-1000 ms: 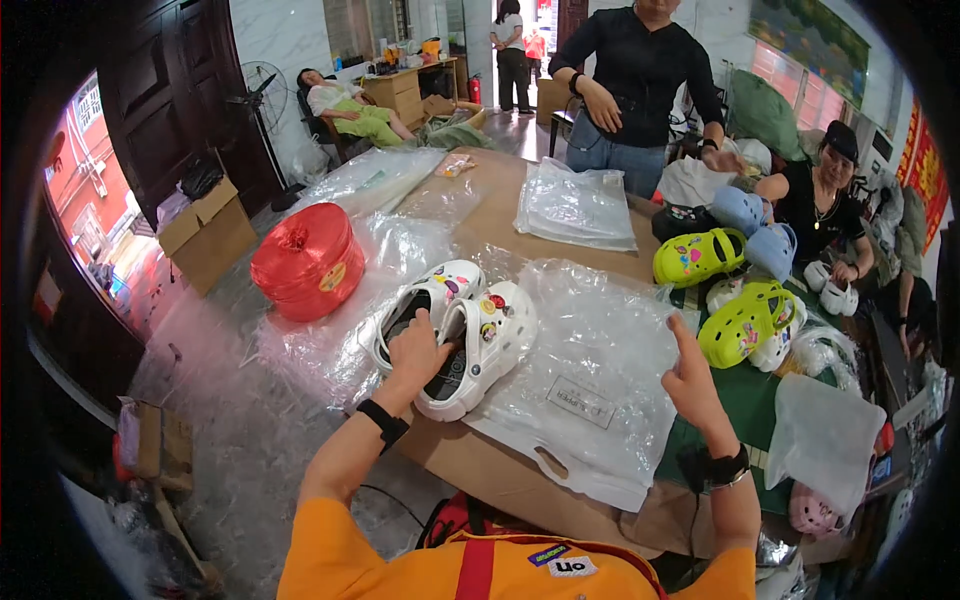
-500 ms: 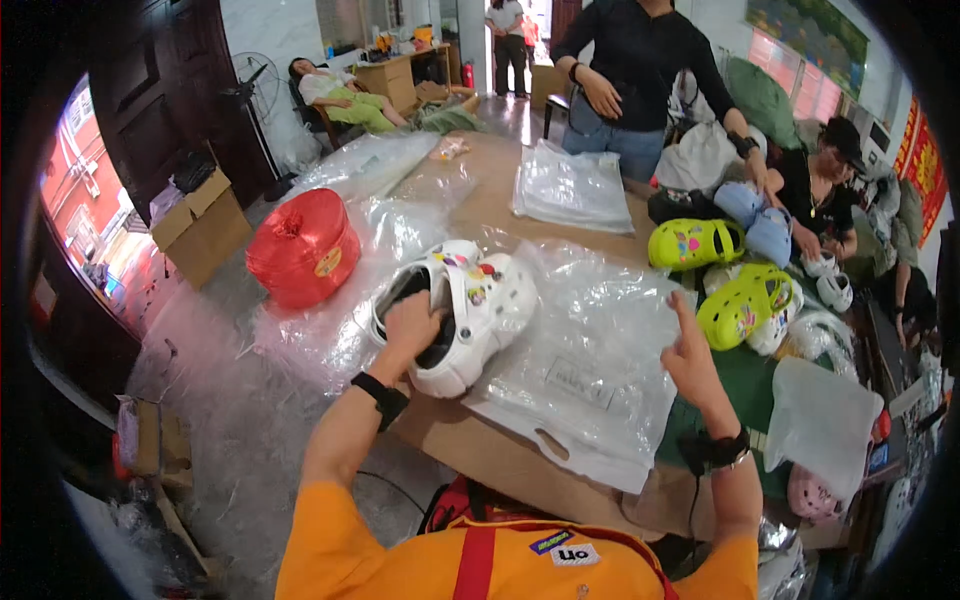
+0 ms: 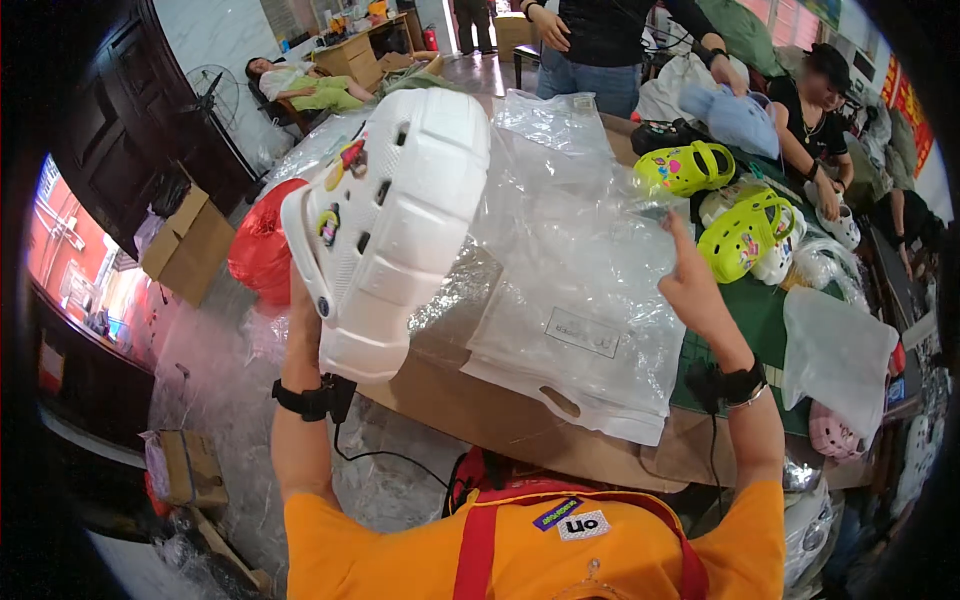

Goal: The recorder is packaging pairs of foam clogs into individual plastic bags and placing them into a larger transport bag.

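A white clog (image 3: 395, 230) with colourful charms is raised over the left part of the table, its sole edge and side facing me. My left hand (image 3: 302, 292) is mostly hidden behind it, gripping it from the heel end; how the fingers sit does not show. In front lies a clear plastic bag (image 3: 570, 290) with a cut-out handle at its near edge. My right hand (image 3: 695, 285) is at the bag's right side, index finger stretched up and the other fingers curled, with the bag's film at the fingertips.
A red wrapped bundle (image 3: 262, 245) sits left of the clog. More clear bags (image 3: 555, 120) lie at the far side. On the right are yellow-green clogs (image 3: 740, 240), a blue clog (image 3: 735, 118) in a standing person's hand, and a seated person (image 3: 820, 130) handling white shoes.
My left hand has lifted the white clog off the table and tilted it. My right hand stays by the bag, whose far part has been raised. The standing person has lifted a blue clog.
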`<action>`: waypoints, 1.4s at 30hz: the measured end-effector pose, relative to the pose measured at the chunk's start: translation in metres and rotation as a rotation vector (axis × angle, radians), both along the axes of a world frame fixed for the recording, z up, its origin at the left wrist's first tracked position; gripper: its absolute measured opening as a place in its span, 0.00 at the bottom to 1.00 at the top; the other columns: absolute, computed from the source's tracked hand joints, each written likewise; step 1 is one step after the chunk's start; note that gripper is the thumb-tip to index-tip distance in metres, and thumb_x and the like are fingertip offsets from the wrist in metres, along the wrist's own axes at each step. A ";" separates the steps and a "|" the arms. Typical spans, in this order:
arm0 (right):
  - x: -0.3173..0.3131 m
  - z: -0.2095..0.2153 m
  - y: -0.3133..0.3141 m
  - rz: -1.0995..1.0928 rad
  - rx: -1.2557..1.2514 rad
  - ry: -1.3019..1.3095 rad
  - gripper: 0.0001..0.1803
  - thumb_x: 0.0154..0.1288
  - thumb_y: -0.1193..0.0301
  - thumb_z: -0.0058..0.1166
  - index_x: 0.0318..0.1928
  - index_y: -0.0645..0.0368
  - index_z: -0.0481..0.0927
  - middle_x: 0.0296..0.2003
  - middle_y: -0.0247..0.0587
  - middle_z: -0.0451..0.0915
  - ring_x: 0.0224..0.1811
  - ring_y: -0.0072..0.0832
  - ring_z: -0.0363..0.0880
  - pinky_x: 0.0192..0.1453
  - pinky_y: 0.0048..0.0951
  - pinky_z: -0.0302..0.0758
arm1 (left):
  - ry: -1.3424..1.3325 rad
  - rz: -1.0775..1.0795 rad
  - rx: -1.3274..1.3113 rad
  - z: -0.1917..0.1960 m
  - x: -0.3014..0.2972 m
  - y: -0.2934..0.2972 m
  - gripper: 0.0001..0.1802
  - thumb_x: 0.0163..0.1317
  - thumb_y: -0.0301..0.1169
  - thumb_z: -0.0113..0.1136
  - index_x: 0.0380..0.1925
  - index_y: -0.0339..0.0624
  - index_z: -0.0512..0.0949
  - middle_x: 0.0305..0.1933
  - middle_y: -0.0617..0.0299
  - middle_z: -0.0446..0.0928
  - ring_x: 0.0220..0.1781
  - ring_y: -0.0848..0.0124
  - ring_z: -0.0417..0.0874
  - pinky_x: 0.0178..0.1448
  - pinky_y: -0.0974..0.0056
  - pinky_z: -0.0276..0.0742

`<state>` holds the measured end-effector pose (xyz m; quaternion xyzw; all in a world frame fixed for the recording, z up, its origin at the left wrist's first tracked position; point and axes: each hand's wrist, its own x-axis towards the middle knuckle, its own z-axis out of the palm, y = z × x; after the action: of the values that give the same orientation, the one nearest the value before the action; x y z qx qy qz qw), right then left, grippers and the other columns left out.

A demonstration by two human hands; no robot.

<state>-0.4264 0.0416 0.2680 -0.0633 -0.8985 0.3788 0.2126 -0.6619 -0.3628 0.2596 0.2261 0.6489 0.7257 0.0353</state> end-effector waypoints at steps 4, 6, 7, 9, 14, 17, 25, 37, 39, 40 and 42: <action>0.000 0.013 0.023 -0.240 0.124 0.097 0.40 0.45 0.82 0.41 0.64 0.70 0.48 0.62 0.58 0.56 0.65 0.43 0.56 0.63 0.31 0.58 | -0.039 -0.094 -0.015 -0.026 0.033 -0.052 0.27 0.55 0.30 0.59 0.54 0.34 0.66 0.52 0.54 0.73 0.50 0.68 0.76 0.52 0.63 0.75; 0.006 0.037 0.018 -0.325 -0.047 0.050 0.39 0.45 0.82 0.41 0.63 0.70 0.49 0.61 0.62 0.56 0.64 0.45 0.58 0.64 0.32 0.57 | -0.058 -0.137 -0.021 -0.049 0.057 -0.090 0.26 0.55 0.30 0.59 0.54 0.34 0.66 0.52 0.54 0.73 0.49 0.69 0.76 0.52 0.63 0.75; 0.009 0.041 0.018 -0.338 -0.038 0.060 0.39 0.45 0.82 0.41 0.63 0.70 0.49 0.61 0.62 0.56 0.64 0.45 0.58 0.64 0.32 0.57 | -0.062 -0.171 -0.019 -0.053 0.059 -0.095 0.26 0.55 0.30 0.59 0.54 0.34 0.66 0.52 0.55 0.73 0.49 0.69 0.76 0.52 0.63 0.75; 0.004 0.038 0.021 -0.293 0.432 0.338 0.38 0.46 0.83 0.41 0.63 0.70 0.50 0.61 0.62 0.56 0.63 0.47 0.58 0.63 0.33 0.59 | -0.078 -0.221 -0.028 -0.060 0.073 -0.107 0.26 0.55 0.30 0.59 0.53 0.34 0.67 0.51 0.55 0.73 0.49 0.69 0.76 0.52 0.63 0.74; -0.011 0.049 -0.009 0.062 0.469 0.015 0.38 0.44 0.85 0.39 0.61 0.56 0.57 0.61 0.52 0.58 0.61 0.48 0.59 0.59 0.39 0.65 | -0.136 -0.315 -0.056 -0.044 0.049 -0.056 0.26 0.54 0.30 0.60 0.53 0.34 0.68 0.50 0.55 0.74 0.48 0.69 0.76 0.51 0.64 0.74; -0.018 0.061 -0.014 0.169 0.480 -0.154 0.35 0.48 0.83 0.43 0.62 0.57 0.57 0.62 0.50 0.58 0.61 0.45 0.60 0.61 0.36 0.63 | -0.176 -0.368 -0.077 -0.051 0.081 -0.012 0.25 0.54 0.30 0.60 0.52 0.34 0.68 0.50 0.55 0.74 0.47 0.70 0.76 0.51 0.64 0.74; 0.010 0.073 -0.008 0.389 0.281 -0.146 0.39 0.50 0.76 0.54 0.64 0.60 0.53 0.61 0.49 0.59 0.64 0.37 0.59 0.64 0.29 0.58 | -0.237 -0.553 -0.103 -0.065 0.136 0.022 0.24 0.53 0.30 0.61 0.51 0.35 0.70 0.48 0.55 0.75 0.46 0.71 0.76 0.50 0.65 0.73; 0.029 0.065 -0.041 0.478 0.331 -0.135 0.48 0.41 0.81 0.48 0.67 0.59 0.44 0.64 0.54 0.54 0.51 0.41 0.71 0.47 0.33 0.70 | -0.125 -0.518 -0.301 -0.042 0.109 0.098 0.23 0.51 0.30 0.61 0.49 0.35 0.73 0.43 0.57 0.78 0.45 0.72 0.77 0.49 0.66 0.73; 0.032 0.059 -0.050 0.476 0.430 -0.219 0.48 0.41 0.82 0.48 0.66 0.58 0.44 0.65 0.55 0.50 0.52 0.49 0.70 0.48 0.38 0.71 | 0.215 -0.346 -0.527 -0.051 0.102 0.103 0.19 0.51 0.37 0.58 0.41 0.38 0.75 0.36 0.48 0.78 0.37 0.58 0.80 0.43 0.60 0.73; 0.033 0.058 -0.062 0.509 0.464 -0.195 0.48 0.42 0.81 0.49 0.66 0.56 0.44 0.65 0.54 0.50 0.47 0.54 0.71 0.45 0.44 0.72 | 0.292 -0.233 -0.641 -0.049 0.105 0.105 0.17 0.51 0.38 0.58 0.37 0.38 0.74 0.33 0.47 0.77 0.35 0.54 0.78 0.41 0.57 0.72; 0.029 0.049 -0.081 0.541 0.530 -0.257 0.49 0.42 0.81 0.51 0.66 0.57 0.43 0.65 0.50 0.51 0.36 0.51 0.76 0.37 0.45 0.73 | 0.406 -0.062 -0.809 -0.042 0.117 0.110 0.15 0.51 0.39 0.57 0.28 0.38 0.71 0.26 0.49 0.75 0.32 0.48 0.75 0.35 0.51 0.70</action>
<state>-0.3971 -0.0398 0.3171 0.1860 -0.9685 0.1653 0.0001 -0.5447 -0.2526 0.2180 0.3510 0.8669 0.3536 0.0145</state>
